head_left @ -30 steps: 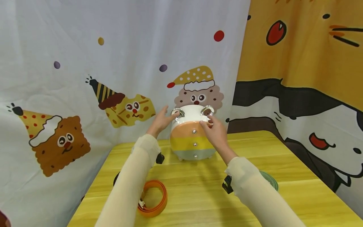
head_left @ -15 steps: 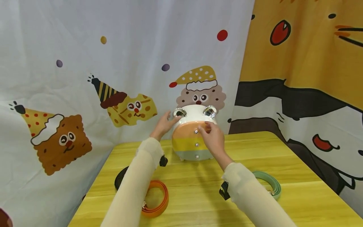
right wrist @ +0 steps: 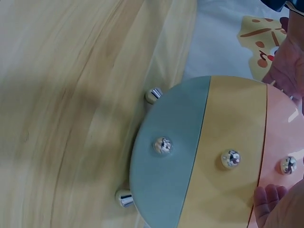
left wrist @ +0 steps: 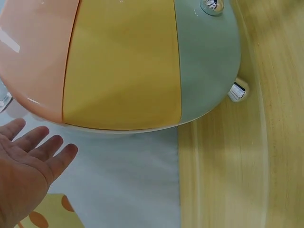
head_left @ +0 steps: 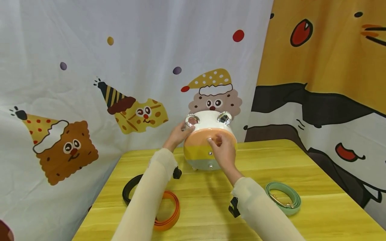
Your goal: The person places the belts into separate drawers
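A rounded chest with three drawers (head_left: 196, 152) stands at the back of the table. Its body is white, its fronts orange, yellow and green, with a silver knob on each and two silver ring ears on top. My left hand (head_left: 177, 135) is at the chest's upper left side, just under the left ear; its fingers are extended in the left wrist view. In front of the orange drawer (right wrist: 280, 123) is my right hand (head_left: 224, 150), thumb and fingers spread close around the top knob (right wrist: 288, 165). In the right wrist view the fingers are beside that knob, which shows uncovered.
A black rolled belt (head_left: 129, 187) and an orange rolled belt (head_left: 173, 219) lie on the left of the table (head_left: 205, 214), partly behind the left sleeve. A green rolled belt (head_left: 292, 197) with a gold buckle lies at the right. A printed curtain (head_left: 135, 50) hangs behind.
My right hand has moved down and left from near the right ear to the top knob. My left hand has shifted slightly right and down, beside the chest. The view has turned slightly.
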